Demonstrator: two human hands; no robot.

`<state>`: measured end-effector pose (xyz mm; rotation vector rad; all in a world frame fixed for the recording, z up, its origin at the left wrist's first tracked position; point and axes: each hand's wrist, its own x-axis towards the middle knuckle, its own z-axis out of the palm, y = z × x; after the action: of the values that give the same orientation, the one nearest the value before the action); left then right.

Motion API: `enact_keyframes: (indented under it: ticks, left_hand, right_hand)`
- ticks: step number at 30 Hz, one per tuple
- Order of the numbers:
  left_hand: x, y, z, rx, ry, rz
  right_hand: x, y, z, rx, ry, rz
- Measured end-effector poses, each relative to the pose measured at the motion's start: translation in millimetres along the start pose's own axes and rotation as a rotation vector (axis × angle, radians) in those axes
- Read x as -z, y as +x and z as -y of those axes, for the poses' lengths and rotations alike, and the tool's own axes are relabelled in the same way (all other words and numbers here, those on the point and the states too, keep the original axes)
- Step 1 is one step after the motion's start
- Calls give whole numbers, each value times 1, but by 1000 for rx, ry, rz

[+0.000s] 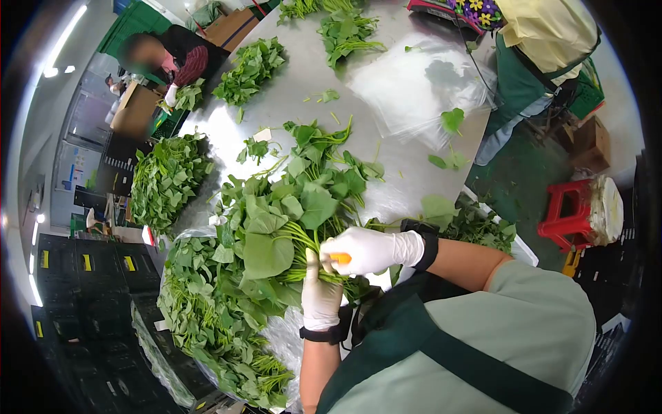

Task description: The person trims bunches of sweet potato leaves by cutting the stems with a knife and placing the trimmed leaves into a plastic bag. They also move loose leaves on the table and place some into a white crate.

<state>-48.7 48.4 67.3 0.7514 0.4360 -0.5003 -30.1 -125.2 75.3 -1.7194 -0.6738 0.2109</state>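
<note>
My left hand (pixel 321 297), in a white glove, is closed around the stems of a bunch of leafy greens (pixel 272 248). The broad green leaves fan out to the left of the fingers. Just beside it my right hand (pixel 369 250), also gloved, is closed on a small orange tool (pixel 340 258) at the stems. Only a bit of orange shows, and the rest of the tool is hidden by the fingers. More loose greens (pixel 317 159) lie on the metal table beyond the bunch.
A big heap of greens (pixel 207 303) in clear plastic lies left of my hands. Across the metal table (pixel 289 103) are plastic bags (pixel 414 83) and piles of greens (pixel 252 69). Co-workers stand at the far left and upper right. A red stool (pixel 565 215) stands at right; black crates (pixel 89 297) at left.
</note>
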Motion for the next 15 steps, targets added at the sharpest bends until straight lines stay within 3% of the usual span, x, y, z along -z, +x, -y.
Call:
enact_keyframes:
  ticks: [2,4,5,6,8,12,14,15]
  left_hand:
    - [15,13,-9,169,-207,120]
    - [13,6,-11,56,-83,89]
    - [8,4,-13,-59,42,60]
    - [10,5,-15,-102,-72,148]
    - [-1,6,-22,-157,-219,42]
    - [-8,5,-30,-271,-259,-47]
    - [-16,-1,-29,-296,-232,-119]
    - [-10,0,-28,-280,-217,-38]
  right_hand:
    - [9,0,5,48,-105,105]
    - [13,-1,7,73,-150,142]
    - [11,-2,5,103,-10,45]
    - [8,-2,6,110,-15,41]
    - [3,-2,7,10,-6,-356]
    - [-11,-8,3,-111,-378,-341]
    - [-20,-7,10,-74,-382,-332]
    - [-27,-3,7,-39,-367,-386]
